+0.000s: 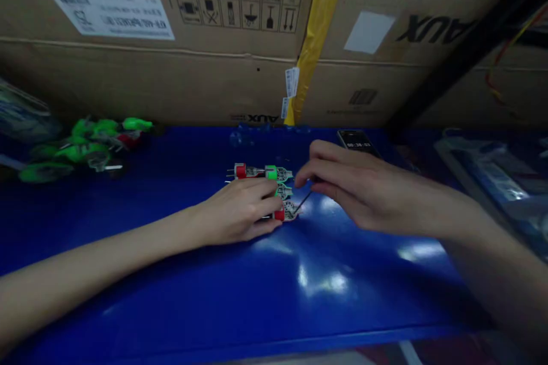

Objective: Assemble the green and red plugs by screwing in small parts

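Observation:
My left hand (pixel 246 211) rests on the blue surface, thumb and fingers closed on a small plug-like part with a red collar (pixel 279 214) and an exposed circuit board. My right hand (pixel 342 179) pinches a thin dark metal rod (pixel 304 201), whose lower tip meets or nearly meets that board. Its exact kind cannot be made out. Beside the held part, a green-collared part (pixel 282 190) is half hidden by my left fingers. Farther back lie another green-collared part (pixel 272 172) and a red-collared part with metal prongs (pixel 241 170).
Several green pieces (pixel 85 151) lie piled at the left. Small clear plastic pieces (pixel 244 136) sit by the cardboard boxes (pixel 192 85) at the back. A phone showing a timer (pixel 357 141) stands behind my right hand. Clear plastic packaging (pixel 505 177) lies at the right.

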Demonstrator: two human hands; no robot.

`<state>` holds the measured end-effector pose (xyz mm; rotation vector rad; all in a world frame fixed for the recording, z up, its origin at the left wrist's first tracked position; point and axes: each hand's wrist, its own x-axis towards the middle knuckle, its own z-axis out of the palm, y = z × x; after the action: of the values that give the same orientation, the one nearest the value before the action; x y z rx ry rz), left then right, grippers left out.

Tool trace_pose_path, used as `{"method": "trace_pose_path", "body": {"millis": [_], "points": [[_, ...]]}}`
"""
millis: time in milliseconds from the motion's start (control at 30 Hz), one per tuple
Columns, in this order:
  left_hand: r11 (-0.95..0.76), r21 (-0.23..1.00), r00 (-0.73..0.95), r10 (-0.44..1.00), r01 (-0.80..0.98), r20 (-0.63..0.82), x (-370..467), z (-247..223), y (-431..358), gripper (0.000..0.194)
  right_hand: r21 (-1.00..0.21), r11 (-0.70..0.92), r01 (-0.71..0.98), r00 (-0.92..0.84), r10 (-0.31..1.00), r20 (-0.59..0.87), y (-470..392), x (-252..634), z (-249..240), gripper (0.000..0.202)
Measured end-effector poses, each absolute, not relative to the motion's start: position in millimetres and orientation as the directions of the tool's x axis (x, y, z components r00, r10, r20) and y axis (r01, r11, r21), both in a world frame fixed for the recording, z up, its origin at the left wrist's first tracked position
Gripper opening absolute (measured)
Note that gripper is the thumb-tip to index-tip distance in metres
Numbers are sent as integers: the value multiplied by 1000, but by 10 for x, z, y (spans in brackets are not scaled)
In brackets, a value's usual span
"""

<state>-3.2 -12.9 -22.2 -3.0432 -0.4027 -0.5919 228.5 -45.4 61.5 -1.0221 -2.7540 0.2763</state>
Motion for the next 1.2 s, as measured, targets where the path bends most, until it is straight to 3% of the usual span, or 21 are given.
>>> {"method": "trace_pose_path", "body": {"millis": [100, 267, 467, 667, 867, 1033, 1200], "points": [[-966, 36, 893, 250, 255, 374, -30, -218, -134, 18, -298, 733, 611, -732, 667, 140, -433, 2269, 590, 16], [-961, 40, 903, 270, 273, 335, -33, -218, -143, 18, -207, 565, 799, -558, 824, 98, -412, 2238, 562, 21], [-963, 81, 900, 269, 256, 343, -44, -251, -130, 17, -347, 774, 529, -797, 594, 111, -490, 2232, 629, 18], [-961, 81, 898, 276, 265, 342, -42, -269, -121, 17, -65, 643, 763, -633, 764, 130, -621, 2166, 579, 14], [-963, 88, 895, 269, 255, 355, -50, -261, -117, 18, -261, 746, 613, -757, 649, 77, -591, 2225, 639, 18], [-963, 87, 899, 269, 254, 345, -51, -251, -117, 17, -260, 615, 745, -606, 786, 122, -493, 2224, 608, 19], [-964, 75, 897, 264, 254, 354, -53, -255, -113, 18, -377, 749, 546, -771, 624, 123, -471, 2248, 633, 18]]}}
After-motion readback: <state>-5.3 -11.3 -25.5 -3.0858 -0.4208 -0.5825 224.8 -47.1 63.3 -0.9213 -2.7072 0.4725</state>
